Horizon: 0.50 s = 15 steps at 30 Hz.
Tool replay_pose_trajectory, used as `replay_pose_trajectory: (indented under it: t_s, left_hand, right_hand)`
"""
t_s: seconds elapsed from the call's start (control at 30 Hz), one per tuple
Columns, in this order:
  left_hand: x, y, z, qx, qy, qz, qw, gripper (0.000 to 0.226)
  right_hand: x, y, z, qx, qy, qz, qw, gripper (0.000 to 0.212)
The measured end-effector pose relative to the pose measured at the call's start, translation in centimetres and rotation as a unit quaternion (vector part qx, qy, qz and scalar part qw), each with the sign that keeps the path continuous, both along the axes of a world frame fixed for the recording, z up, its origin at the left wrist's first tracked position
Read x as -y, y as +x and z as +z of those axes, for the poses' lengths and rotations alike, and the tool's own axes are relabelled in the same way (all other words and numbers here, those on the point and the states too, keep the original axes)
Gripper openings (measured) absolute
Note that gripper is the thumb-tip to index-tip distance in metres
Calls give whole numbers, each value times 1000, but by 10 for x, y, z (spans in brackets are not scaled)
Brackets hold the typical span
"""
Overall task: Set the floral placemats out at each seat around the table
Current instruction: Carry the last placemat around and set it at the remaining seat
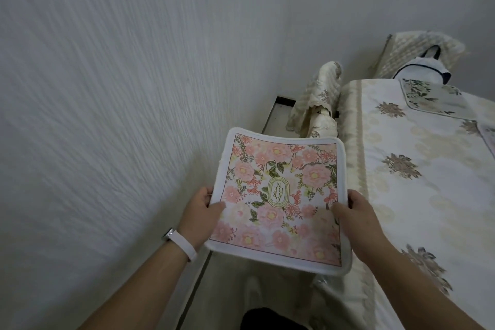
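- A white textured wall (107, 115) fills the left of the room.
- The left hand (203, 206) pinches the left edge of a pink floral, white-bordered fabric placemat (281, 195), held flat in the air.
- The right hand (353, 214) clamps the mat's opposite edge, thumb on top.
- The table under a cream flowered cloth (401, 142) lies just right of the mat. The right hand is nearer, so the mat probably goes down rightward.
- A green-leafed placemat (434, 99) already lies at the far end.
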State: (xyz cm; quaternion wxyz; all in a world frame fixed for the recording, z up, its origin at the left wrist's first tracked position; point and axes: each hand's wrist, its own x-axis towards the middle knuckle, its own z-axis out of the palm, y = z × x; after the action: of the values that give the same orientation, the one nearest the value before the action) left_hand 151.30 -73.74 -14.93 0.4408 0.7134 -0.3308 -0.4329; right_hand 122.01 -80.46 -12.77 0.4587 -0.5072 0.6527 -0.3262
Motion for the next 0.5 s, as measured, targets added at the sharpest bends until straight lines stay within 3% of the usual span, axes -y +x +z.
replay_pose_trajectory:
  t_s: [0.27, 0.5]
  left_hand:
    - [105, 16, -9, -21, 23, -11, 999, 14]
    - [245, 8, 1, 16, 22, -60, 998, 12]
  right_hand:
    - [90, 14, -25, 25, 18, -48, 998, 21]
    - [186, 8, -30, 65, 33, -125, 989, 24]
